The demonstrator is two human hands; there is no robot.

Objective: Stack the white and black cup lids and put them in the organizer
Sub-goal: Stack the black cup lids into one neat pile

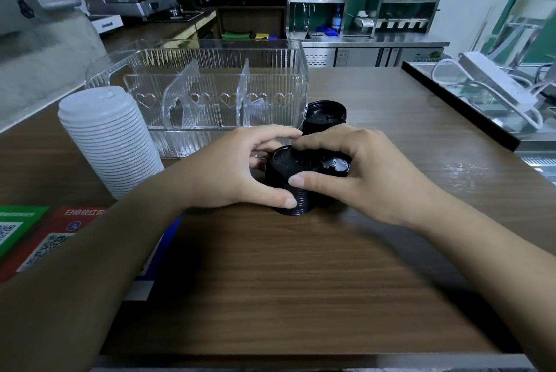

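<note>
Black lid stack (pixel 290 188) gripped by left hand (pixel 237 167), right hand (pixel 364 173).

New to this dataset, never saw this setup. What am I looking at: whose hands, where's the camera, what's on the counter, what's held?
No robot here: a person works bare-handed, filmed by one wide-angle camera on their head, looking down. The left hand and right hand both have their grip on a stack of black lids on the wooden counter. A second black stack stands behind. A tall white lid stack stands left, in front of the clear organizer, which holds no lids yet.
</note>
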